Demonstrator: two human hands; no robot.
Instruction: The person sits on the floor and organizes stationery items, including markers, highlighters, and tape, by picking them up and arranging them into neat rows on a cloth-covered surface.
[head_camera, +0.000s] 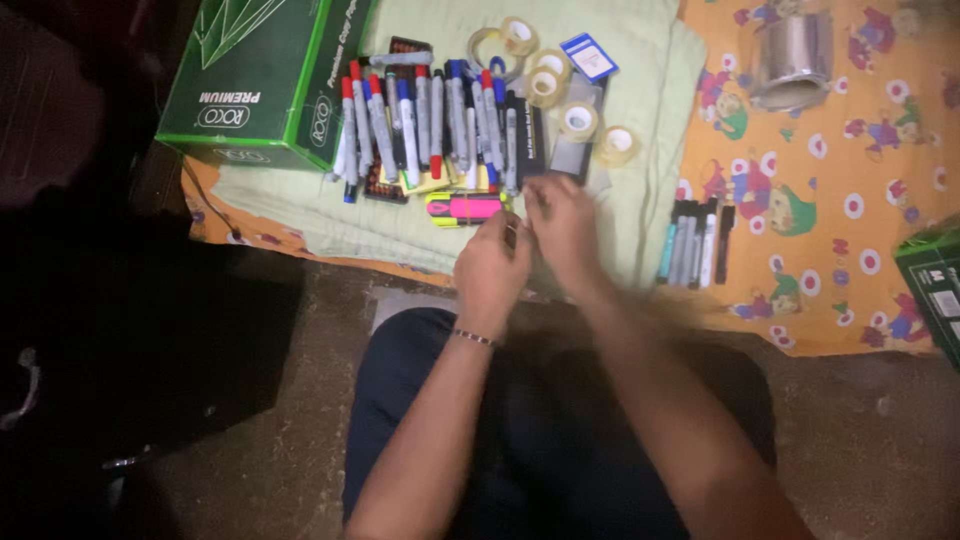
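Frame centre: left hand (490, 268) and right hand (562, 228) meet, fingers curled around a small dark object (512, 236) — blurred, grip unclear — just below the highlighters (463, 208) and marker row (430, 120).

A small dark, slim object (511, 236), perhaps a pen or marker, is pinched between the fingertips of the left hand (490, 272) and the right hand (560, 225), which are brought close together; motion blur keeps its exact kind from being told. It is held just above the near edge of the pale green folded cloth (640, 140), right beside the pink and yellow highlighters (465, 208) laid flat there.
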